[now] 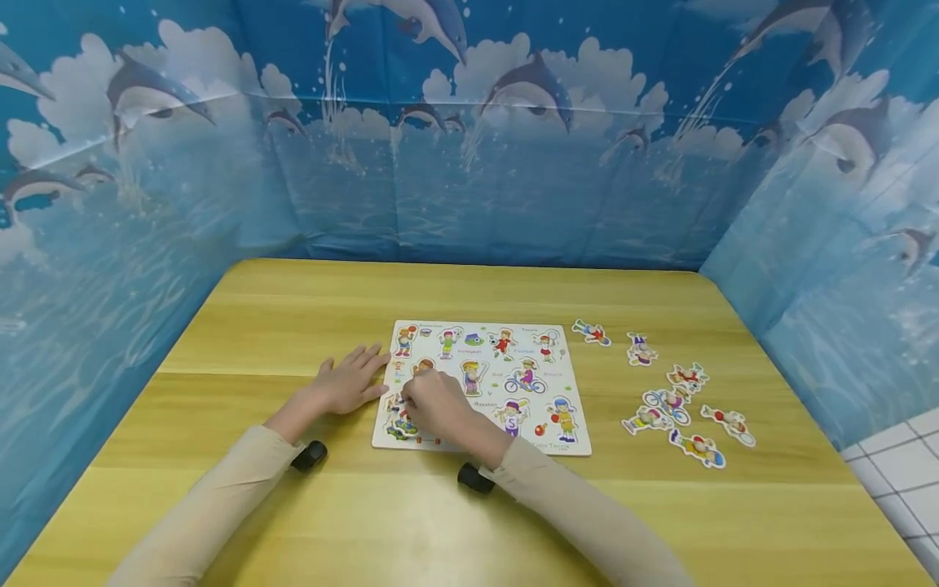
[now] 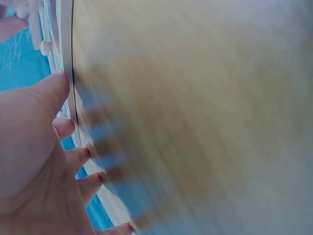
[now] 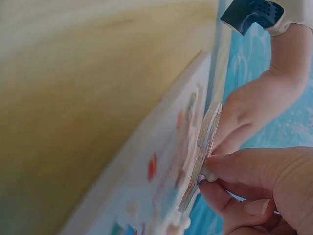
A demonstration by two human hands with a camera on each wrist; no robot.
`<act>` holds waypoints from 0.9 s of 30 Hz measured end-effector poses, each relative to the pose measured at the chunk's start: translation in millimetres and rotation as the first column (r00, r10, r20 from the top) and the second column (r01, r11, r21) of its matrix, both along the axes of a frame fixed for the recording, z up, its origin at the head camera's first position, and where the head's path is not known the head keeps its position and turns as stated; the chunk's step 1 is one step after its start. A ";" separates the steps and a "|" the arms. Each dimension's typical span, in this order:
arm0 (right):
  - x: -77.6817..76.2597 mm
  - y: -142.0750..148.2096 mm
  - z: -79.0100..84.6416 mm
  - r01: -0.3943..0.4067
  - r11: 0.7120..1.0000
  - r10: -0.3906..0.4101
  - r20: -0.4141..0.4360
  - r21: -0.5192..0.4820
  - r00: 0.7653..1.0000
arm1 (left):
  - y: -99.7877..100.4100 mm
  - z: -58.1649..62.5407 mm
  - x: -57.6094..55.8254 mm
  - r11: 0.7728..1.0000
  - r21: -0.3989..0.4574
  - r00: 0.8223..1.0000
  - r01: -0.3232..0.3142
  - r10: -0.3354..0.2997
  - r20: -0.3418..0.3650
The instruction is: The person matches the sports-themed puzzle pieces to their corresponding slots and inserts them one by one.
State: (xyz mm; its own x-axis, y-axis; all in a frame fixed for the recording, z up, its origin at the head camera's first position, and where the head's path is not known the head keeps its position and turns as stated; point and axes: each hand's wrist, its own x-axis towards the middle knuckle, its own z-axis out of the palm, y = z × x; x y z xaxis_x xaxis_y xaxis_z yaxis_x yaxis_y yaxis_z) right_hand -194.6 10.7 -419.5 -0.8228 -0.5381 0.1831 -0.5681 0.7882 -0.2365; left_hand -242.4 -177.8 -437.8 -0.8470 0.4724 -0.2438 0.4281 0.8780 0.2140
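A white peg puzzle board (image 1: 578, 444) with printed sports figures lies in the middle of the table. My right hand (image 1: 446, 403) is over its lower left part. Finger and thumb pinch the knob of a flat puzzle piece (image 3: 208, 132), which stands tilted close over the board in the right wrist view. My left hand (image 1: 348, 383) rests palm down with fingers spread, its fingertips (image 2: 61, 81) and thumb at the board's left edge. Part of the board's lower left is hidden behind my right hand.
Several loose figure pieces lie right of the board, among them a cyclist piece (image 1: 667, 403), a piece near the board's top corner (image 1: 591, 333) and one nearest me (image 1: 697, 448). The wooden table (image 1: 293, 310) ends at a blue dolphin-print curtain (image 1: 440, 212).
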 end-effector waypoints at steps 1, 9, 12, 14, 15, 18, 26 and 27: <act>-1.4 -0.6 -0.5 0.009 1.000 -0.009 0.003 0.007 1.000 | 1.2 1.0 -1.7 1.000 0.003 1.000 0.004 -0.004 -0.006; -5.3 -8.3 -3.2 0.027 0.997 -0.028 0.010 0.066 1.000 | 4.1 5.4 -5.4 1.000 0.004 1.000 0.013 -0.013 0.003; -5.0 -10.7 -3.4 0.051 0.996 -0.052 0.012 0.080 0.999 | 4.6 5.4 -5.6 1.000 0.002 1.000 0.019 -0.018 -0.003; -4.4 -11.7 -3.0 0.061 0.995 -0.063 0.017 0.081 0.998 | 4.9 5.7 -5.8 1.000 0.003 1.000 0.018 -0.018 -0.004; -4.1 -11.9 -3.0 0.066 0.995 -0.067 0.017 0.080 0.998 | 5.1 5.9 -6.1 1.000 0.004 1.000 0.019 -0.019 -0.004; -3.1 -12.5 -2.9 0.070 0.994 -0.072 0.018 0.086 0.997 | 5.4 6.0 -6.6 1.000 0.007 1.000 0.020 -0.020 -0.004; 1.1 -18.2 -8.9 0.055 0.991 -0.050 -0.036 0.122 0.998 | 0.2 3.1 -0.7 1.000 0.014 1.000 0.014 -0.014 -0.001; 1.5 -18.8 -9.4 0.057 0.991 -0.053 -0.038 0.125 0.998 | -0.3 2.3 -0.2 1.000 0.024 1.000 0.011 -0.011 0.000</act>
